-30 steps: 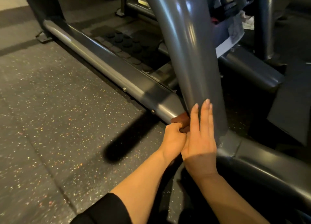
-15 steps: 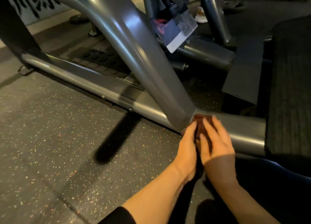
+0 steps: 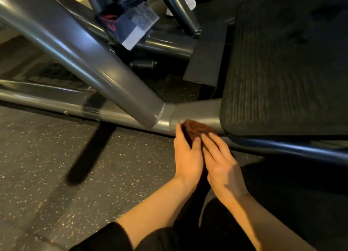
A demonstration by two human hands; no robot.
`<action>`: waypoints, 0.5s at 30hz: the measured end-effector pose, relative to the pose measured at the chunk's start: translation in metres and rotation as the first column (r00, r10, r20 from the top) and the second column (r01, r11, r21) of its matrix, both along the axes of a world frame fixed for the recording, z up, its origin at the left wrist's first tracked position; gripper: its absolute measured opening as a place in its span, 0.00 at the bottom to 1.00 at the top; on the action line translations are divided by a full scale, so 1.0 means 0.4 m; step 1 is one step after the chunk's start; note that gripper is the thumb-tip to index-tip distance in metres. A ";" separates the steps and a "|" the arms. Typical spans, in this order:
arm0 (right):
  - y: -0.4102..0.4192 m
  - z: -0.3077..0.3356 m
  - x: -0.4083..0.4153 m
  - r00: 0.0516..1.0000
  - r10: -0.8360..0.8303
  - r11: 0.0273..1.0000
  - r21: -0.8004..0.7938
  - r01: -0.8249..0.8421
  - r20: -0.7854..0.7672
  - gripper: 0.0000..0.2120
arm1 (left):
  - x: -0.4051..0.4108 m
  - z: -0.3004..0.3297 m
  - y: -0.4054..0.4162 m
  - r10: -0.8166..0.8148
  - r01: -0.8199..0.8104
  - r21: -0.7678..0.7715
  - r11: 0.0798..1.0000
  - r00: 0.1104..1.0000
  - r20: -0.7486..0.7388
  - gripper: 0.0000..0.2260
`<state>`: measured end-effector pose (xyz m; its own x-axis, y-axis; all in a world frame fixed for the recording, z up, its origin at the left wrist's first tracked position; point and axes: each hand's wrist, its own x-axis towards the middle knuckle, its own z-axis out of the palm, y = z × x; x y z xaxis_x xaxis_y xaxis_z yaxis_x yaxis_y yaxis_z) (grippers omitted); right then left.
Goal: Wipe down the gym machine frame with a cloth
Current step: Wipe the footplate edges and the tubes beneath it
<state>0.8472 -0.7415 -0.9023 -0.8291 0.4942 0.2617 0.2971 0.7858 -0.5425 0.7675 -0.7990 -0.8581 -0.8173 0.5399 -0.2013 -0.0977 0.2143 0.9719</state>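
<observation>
Both hands meet on the cloth, a small brown wad pressed against the low rail of the frame, just right of the welded joint where the slanted tube comes down. The left hand lies along the cloth's left side with fingers straight, the forefinger tip reaching up onto the rail — a flat, released grip, pushing rather than clutching. The right hand lies beside it, touching it, with its fingers stretched out over the cloth's lower right edge; its grip is likewise relaxed and flat, nothing curled round the fabric. How much of the cloth sits under the palms cannot be told.

Just to the right of the cloth, the rail runs under a dark ribbed pad, whose rounded corner nearly touches the wad. Behind the joint, further grey tubes cross, and a tag with a white lower edge hangs among them. The speckled rubber floor spreads to the left — a dark shadow falls across it from the rail. A black sleeve covers the left forearm near the bottom edge.
</observation>
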 end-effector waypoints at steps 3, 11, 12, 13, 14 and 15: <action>0.048 -0.018 0.008 0.998 -0.055 0.986 0.159 0.049 0.033 0.27 | 0.042 0.032 0.034 -0.079 0.079 -0.045 0.996 0.997 0.003 0.22; 0.071 -0.037 0.140 0.878 -0.476 0.866 0.154 0.476 -0.039 0.19 | 0.137 0.006 0.038 -0.360 0.331 -0.224 0.917 0.927 -0.106 0.18; 0.074 -0.038 0.138 0.872 -0.485 0.861 0.135 0.490 -0.066 0.19 | 0.148 0.000 0.037 -0.383 0.346 -0.236 0.908 0.914 -0.133 0.19; 0.075 -0.031 0.125 0.875 -0.476 0.870 0.093 0.483 -0.095 0.18 | 0.151 -0.002 0.034 -0.405 0.355 -0.253 0.900 0.896 -0.183 0.21; 0.074 -0.022 0.116 0.876 -0.468 0.877 0.066 0.477 -0.115 0.17 | 0.153 -0.005 0.032 -0.430 0.366 -0.272 0.890 0.871 -0.236 0.22; 0.071 -0.018 0.108 0.883 -0.455 0.884 0.059 0.463 -0.110 0.16 | 0.152 -0.004 0.030 -0.459 0.381 -0.294 0.877 0.845 -0.274 0.23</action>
